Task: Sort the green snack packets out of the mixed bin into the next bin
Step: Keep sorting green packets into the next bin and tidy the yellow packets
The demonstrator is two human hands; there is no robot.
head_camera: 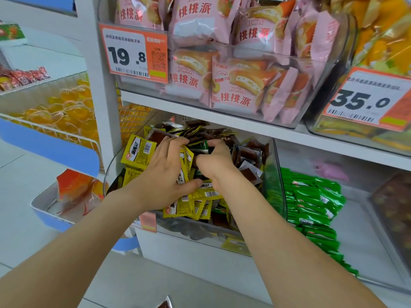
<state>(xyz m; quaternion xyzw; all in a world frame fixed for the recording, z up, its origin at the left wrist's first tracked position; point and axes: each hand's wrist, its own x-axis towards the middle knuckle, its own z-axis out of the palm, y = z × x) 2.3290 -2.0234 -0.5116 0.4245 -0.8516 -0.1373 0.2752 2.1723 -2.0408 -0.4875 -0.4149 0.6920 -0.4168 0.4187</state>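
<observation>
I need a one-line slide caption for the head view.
Left hand and right hand dig through the mixed bin, beside stacked green packets.

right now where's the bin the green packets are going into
Head view, lower shelf, right of centre: the clear bin holding the green packets sits just right of the mixed bin, below the 35.0 price tag.

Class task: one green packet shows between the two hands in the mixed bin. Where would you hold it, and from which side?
Pinch the exposed edge of the green packet, coming from above and the front: only that edge shows; the rest lies buried under brown packets and yellow packets.
</observation>
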